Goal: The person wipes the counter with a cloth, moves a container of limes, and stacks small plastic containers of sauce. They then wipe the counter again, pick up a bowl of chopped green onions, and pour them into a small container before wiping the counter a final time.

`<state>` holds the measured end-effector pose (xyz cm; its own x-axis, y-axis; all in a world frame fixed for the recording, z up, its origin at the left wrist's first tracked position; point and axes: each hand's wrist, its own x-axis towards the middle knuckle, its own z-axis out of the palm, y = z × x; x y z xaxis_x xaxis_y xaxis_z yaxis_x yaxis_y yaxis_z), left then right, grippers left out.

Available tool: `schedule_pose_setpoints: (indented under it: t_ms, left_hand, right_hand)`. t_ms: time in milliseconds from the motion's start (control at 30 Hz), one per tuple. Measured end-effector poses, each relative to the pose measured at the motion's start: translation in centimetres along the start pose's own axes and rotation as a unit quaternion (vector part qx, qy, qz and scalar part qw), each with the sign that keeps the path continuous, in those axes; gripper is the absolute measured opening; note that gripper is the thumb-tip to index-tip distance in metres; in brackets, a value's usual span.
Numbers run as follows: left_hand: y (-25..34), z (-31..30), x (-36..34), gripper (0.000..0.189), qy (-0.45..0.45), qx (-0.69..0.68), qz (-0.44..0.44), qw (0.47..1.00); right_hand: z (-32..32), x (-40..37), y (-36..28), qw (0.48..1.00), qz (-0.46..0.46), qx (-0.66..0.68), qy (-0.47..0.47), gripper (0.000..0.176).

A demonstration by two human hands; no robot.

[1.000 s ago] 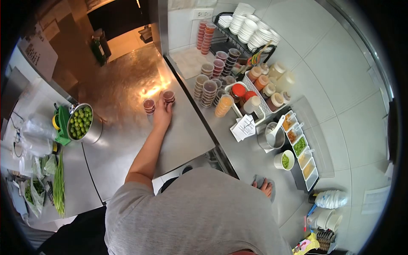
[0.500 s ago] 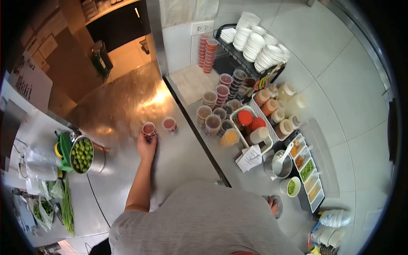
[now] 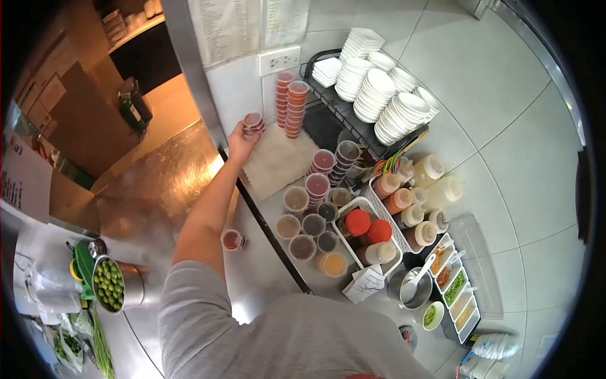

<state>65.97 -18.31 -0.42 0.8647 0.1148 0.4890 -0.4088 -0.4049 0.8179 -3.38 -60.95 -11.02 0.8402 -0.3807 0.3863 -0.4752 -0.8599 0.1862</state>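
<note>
My left hand [image 3: 242, 144] is wrapped round a small lidded cup with red contents [image 3: 254, 122], held over the back edge of a pale cloth [image 3: 278, 162]. Just right of the held cup rise two tall stacks of red lidded cups [image 3: 295, 110]. A single red cup [image 3: 233, 240] sits on the steel counter [image 3: 252, 271], beside my forearm. My right hand does not show; only the grey shirt fills the bottom of the view.
Lidded sauce cups [image 3: 303, 247] stand right of the cloth. Beyond them are a black rack with white bowls [image 3: 379, 88], squeeze bottles [image 3: 399, 201], a tray of red-capped jars [image 3: 357, 222] and a metal pot [image 3: 410, 289]. Green limes [image 3: 108, 284] fill a pot at left.
My left hand has carried one red cup from the steel counter up and right to the cloth. The other red cup stays on the counter. The whole view has shifted.
</note>
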Motion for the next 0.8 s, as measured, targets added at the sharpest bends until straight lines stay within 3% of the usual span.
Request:
schedule_pose_setpoints:
  t_ms: [167, 367, 500, 600, 700, 800]
  left_hand:
    - [-1.7, 4.7, 1.8, 0.044, -0.035, 0.085, -0.066, 0.994]
    - [-2.8, 6.0, 0.6, 0.04, 0.002, 0.136, -0.076, 0.988]
    - [-3.3, 5.3, 1.6, 0.037, -0.058, 0.176, -0.113, 0.976]
    - [-2.4, 5.5, 1.7, 0.035, -0.048, 0.169, -0.158, 0.972]
    - [-1.6, 6.2, 1.5, 0.032, -0.021, 0.177, -0.156, 0.972]
    - [0.3, 7.6, 0.7, 0.031, 0.092, 0.219, -0.206, 0.949]
  right_hand:
    - [-1.3, -0.3, -0.4, 1.0, 0.004, 0.02, -0.014, 0.024]
    - [-3.1, 0.6, -1.6, 0.969, 0.188, 0.108, -0.119, 0.027]
    - [-2.3, 0.0, -1.2, 0.984, 0.135, 0.094, -0.071, 0.029]
    - [-2.8, 0.5, -1.5, 0.99, 0.097, 0.078, -0.067, 0.03]
    - [-3.7, 1.3, -2.0, 0.991, 0.082, 0.071, -0.075, 0.031]
    - [-3.3, 0.7, -1.4, 0.984, 0.114, 0.08, -0.111, 0.033]
